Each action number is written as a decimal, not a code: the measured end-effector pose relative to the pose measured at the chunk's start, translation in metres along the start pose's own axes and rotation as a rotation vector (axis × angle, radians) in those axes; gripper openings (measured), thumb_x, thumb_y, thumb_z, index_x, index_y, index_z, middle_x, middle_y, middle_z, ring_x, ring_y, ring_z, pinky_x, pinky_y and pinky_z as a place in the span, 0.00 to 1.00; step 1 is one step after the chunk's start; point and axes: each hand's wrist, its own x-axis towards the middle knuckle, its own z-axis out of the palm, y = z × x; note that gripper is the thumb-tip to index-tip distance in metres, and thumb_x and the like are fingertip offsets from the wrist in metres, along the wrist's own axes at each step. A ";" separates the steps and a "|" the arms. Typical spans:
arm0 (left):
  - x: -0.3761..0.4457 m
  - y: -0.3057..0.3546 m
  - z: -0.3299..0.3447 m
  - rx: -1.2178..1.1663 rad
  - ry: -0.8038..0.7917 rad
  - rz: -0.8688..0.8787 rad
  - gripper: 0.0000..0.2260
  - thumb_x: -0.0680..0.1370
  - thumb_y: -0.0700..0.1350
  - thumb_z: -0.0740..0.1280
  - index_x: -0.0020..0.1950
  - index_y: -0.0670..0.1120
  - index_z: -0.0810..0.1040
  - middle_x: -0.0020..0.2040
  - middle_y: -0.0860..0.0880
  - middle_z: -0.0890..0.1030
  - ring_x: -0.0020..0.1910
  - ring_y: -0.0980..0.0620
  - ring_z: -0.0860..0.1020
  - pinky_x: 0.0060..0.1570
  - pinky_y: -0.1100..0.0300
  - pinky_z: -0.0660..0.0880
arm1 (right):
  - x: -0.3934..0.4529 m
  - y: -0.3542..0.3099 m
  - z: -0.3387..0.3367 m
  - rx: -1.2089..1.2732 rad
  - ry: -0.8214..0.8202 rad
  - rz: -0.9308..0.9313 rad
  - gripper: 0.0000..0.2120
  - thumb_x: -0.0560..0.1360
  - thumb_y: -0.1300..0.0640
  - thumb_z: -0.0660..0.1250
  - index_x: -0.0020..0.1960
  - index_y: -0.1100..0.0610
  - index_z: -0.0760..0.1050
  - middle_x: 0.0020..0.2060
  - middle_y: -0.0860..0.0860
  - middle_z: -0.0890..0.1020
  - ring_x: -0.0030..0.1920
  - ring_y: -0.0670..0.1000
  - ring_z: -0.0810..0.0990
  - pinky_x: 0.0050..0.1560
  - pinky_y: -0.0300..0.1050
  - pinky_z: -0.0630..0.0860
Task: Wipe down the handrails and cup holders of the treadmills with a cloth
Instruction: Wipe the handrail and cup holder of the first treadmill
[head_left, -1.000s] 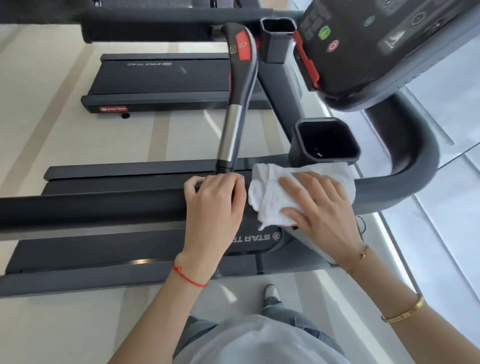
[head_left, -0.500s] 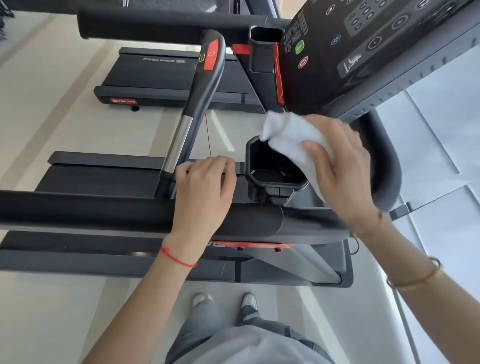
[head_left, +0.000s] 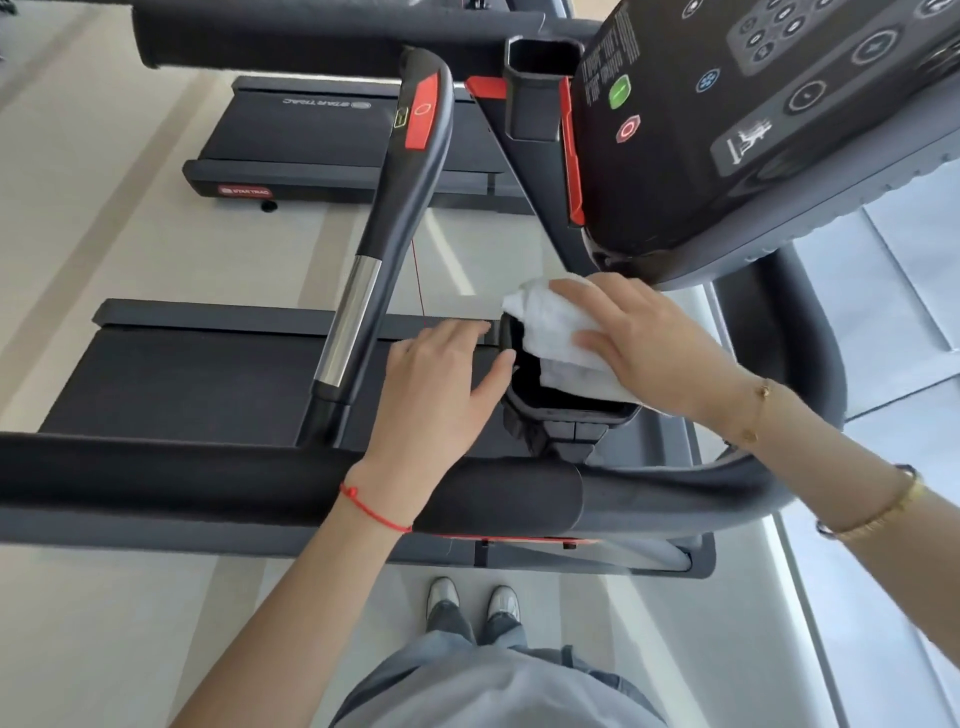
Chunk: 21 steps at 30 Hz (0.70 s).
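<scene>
A black cup holder (head_left: 566, 413) sits just under the treadmill console. My right hand (head_left: 649, 345) grips a white cloth (head_left: 558, 332) and pushes it down into the holder's opening. My left hand (head_left: 441, 384) reaches over the padded black handrail (head_left: 234, 473) with relaxed fingers, its thumb touching the holder's left rim. A second cup holder (head_left: 540, 88) stands farther back beside the console. A black and silver centre handle (head_left: 384, 228) with a red patch runs away from the handrail.
The dark console (head_left: 753, 119) with round buttons overhangs the cup holder at the upper right. The grey curved side rail (head_left: 810, 374) bends round on the right. Another treadmill deck (head_left: 291, 140) lies on the pale floor beyond. My shoes (head_left: 472, 603) stand below the handrail.
My right hand has carried the cloth from the handrail up and then down into the cup holder. My left hand has left the handrail and moved forward to the holder's left rim.
</scene>
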 end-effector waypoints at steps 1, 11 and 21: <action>0.001 0.000 0.001 -0.008 -0.024 -0.004 0.20 0.81 0.55 0.61 0.67 0.45 0.76 0.61 0.49 0.80 0.60 0.49 0.77 0.64 0.50 0.69 | 0.003 -0.001 0.001 -0.014 0.005 -0.018 0.22 0.80 0.58 0.62 0.73 0.58 0.65 0.60 0.58 0.75 0.56 0.61 0.74 0.59 0.56 0.71; 0.001 0.000 0.002 -0.143 -0.075 -0.005 0.20 0.81 0.53 0.62 0.69 0.43 0.75 0.58 0.48 0.81 0.56 0.49 0.78 0.60 0.48 0.73 | 0.013 -0.004 0.009 -0.120 -0.018 -0.024 0.21 0.81 0.54 0.60 0.72 0.59 0.66 0.61 0.56 0.75 0.59 0.59 0.73 0.61 0.51 0.69; 0.001 0.000 0.002 -0.186 -0.087 -0.001 0.16 0.81 0.52 0.62 0.63 0.45 0.77 0.48 0.51 0.78 0.47 0.51 0.75 0.50 0.52 0.74 | 0.039 -0.007 0.008 -0.111 -0.101 -0.104 0.19 0.82 0.55 0.58 0.72 0.56 0.67 0.58 0.53 0.76 0.55 0.56 0.75 0.60 0.49 0.68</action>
